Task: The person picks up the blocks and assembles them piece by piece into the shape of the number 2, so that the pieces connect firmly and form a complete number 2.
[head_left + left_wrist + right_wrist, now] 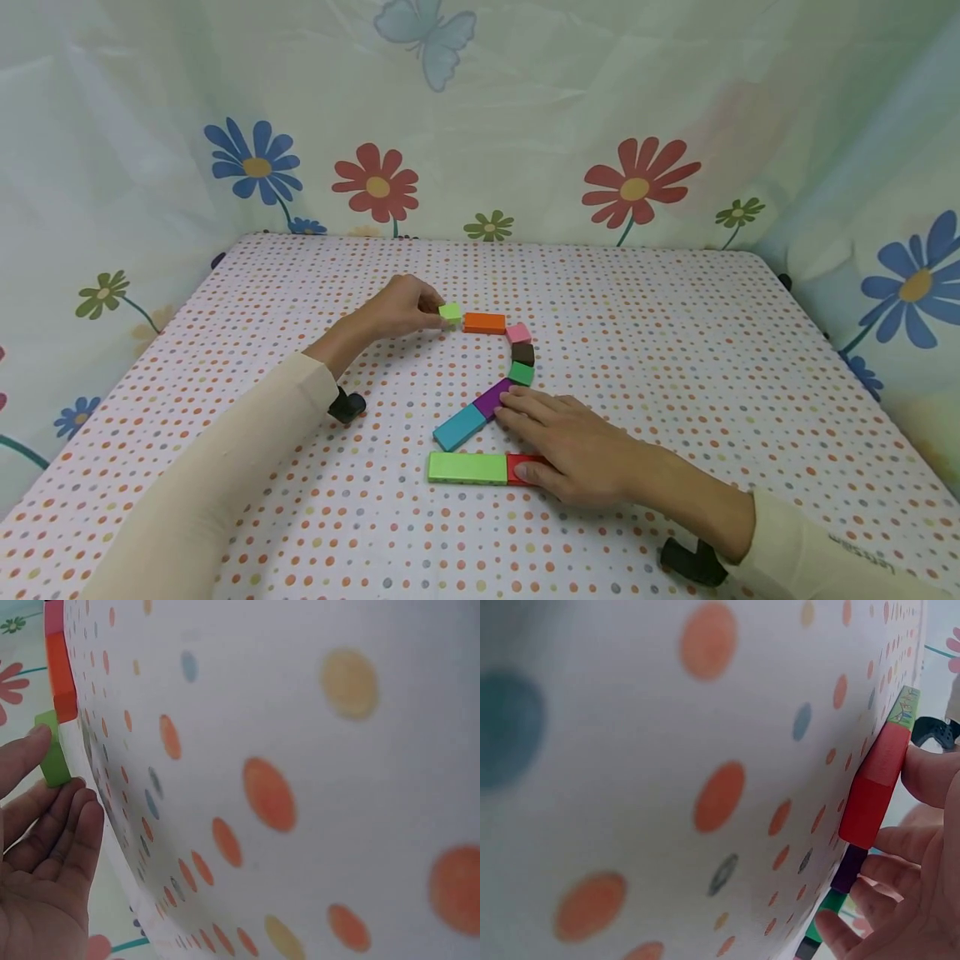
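My left hand [405,307] pinches a small light green block [450,312] between thumb and fingertips, just left of an orange block [484,323]. In the left wrist view the thumb lies against this block [54,761]. My right hand [573,450] lies low with fingers extended, its fingertips at the purple block [491,398] and its thumb on the red block [522,469]. The right wrist view shows the thumb against the red block [877,780], with other fingers by the purple block [850,868]. The palm hides part of the red block from above.
Pink [518,333], dark brown [522,354] and green [522,373] blocks curve down from the orange one to the purple. A blue block [459,428] continues the slant. Below, a long light green block [467,468] meets the red one. All lie on a dotted tablecloth [337,517].
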{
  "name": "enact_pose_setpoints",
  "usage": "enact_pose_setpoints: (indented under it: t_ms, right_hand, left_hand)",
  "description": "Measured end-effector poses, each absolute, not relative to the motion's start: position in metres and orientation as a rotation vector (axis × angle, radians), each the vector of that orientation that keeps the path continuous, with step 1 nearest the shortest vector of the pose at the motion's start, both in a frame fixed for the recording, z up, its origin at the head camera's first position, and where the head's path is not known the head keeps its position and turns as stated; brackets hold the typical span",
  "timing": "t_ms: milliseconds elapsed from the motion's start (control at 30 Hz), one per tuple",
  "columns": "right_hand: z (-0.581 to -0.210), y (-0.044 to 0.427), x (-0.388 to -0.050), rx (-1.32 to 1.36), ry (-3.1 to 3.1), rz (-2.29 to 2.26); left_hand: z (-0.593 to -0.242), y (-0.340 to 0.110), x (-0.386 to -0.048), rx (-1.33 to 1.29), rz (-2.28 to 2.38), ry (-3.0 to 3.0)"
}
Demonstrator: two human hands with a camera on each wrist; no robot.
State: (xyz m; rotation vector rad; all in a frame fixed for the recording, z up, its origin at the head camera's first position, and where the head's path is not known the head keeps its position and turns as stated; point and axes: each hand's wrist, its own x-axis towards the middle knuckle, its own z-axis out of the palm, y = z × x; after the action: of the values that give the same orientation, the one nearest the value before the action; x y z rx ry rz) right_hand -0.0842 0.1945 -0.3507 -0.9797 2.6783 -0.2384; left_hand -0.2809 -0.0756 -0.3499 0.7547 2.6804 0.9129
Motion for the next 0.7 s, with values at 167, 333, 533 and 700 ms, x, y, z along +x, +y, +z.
enact_pose_setpoints:
  t_ms: [167, 333, 533, 700]
  right_hand:
    - [-0.3505, 0.1948, -0.084, -0.978, 2.679, -0.245]
    - [-0.3511, 0.1944, -0.0842, -0.98, 2.681, -0.249]
    - [-0.3521, 0.194, -0.0841, -0.983, 2.684, -0.252]
    - [-0.3522, 0.194, -0.0837, -0.982, 2.684, -0.249]
  left_hand:
    - [-0.3524, -0.0759, -0.2791, 0.741, 0.926, 2.688]
    - [-0.3546, -0.0759, -0.2758, 0.721, 0.959, 2.67]
    - [-0.3559, -0.076, -0.2727, 0.686, 0.967, 2.674]
    - [-0.3555, -0.0751, -0.271, 0.666, 0.959, 2.671]
